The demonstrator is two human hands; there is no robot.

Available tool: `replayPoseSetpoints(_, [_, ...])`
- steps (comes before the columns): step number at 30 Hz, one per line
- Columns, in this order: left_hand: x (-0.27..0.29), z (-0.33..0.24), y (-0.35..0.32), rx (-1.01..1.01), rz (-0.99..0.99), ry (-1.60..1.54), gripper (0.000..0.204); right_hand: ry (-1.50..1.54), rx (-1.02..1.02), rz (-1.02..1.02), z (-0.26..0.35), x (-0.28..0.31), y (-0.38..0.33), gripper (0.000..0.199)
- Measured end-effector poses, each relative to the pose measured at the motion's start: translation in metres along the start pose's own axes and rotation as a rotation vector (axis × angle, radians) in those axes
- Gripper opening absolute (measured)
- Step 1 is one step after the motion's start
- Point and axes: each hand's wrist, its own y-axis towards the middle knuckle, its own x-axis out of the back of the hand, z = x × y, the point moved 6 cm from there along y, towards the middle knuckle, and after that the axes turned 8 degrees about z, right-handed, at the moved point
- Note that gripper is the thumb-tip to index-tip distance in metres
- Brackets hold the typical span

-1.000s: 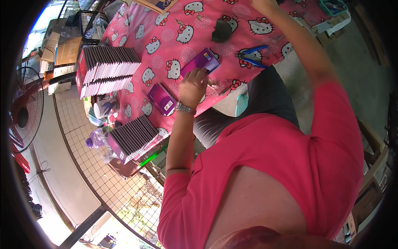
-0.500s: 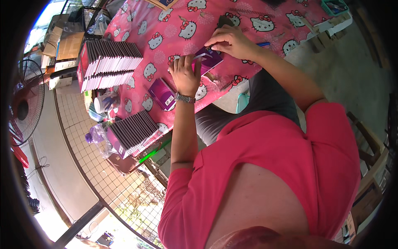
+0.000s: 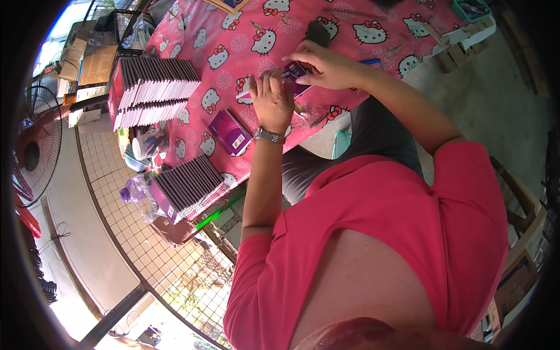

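Note:
A purple spiral notebook [image 3: 296,74] is between my two hands over the table, partly covered by them. My left hand [image 3: 272,100], with a watch on its wrist, is closed on its left side; a pale edge shows beyond those fingers. My right hand [image 3: 326,65] grips the right side, its thumb on the cover and its fingers bent over the far edge. A second purple notebook [image 3: 229,133] lies flat on the table, left of my left wrist. Just past my right hand is a dark block-like object [image 3: 318,34].
On the left stand a tall stack of notebooks [image 3: 154,87] and a nearer stack [image 3: 189,185]. Between them are a white tub [image 3: 146,146] and a purple-capped bottle [image 3: 129,192]. A blue pen [image 3: 370,62] and a green basket [image 3: 471,10] are at right. A fan [image 3: 35,149] stands far left.
My left hand has moved right and slightly down. My right hand has come lower, its thumb now over the notebook's cover. The stacks and the second notebook stay put.

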Motion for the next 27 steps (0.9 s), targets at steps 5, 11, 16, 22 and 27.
replayPoseSetpoints(5, [-0.004,0.0,-0.002,0.018,0.07,0.001,0.031,0.0,-0.164,0.152,0.009,0.003,0.01,0.028])
replayPoseSetpoints(11, [-0.001,-0.001,-0.001,-0.01,0.1,-0.04,0.026,0.17,-0.243,0.325,-0.02,0.005,0.029,0.03])
replayPoseSetpoints(16, [-0.002,0.005,-0.005,-0.006,0.106,0.011,0.025,-0.729,-0.097,0.354,-0.086,0.016,0.036,0.033])
replayPoseSetpoints(22, [0.008,0.02,-0.022,0.207,0.084,0.076,0.034,0.704,-0.226,0.556,-0.03,-0.002,0.04,0.045])
replayPoseSetpoints(27, [0.0,0.034,-0.021,0.237,0.102,-0.049,0.037,0.843,-0.235,0.455,-0.034,-0.012,0.035,0.04])
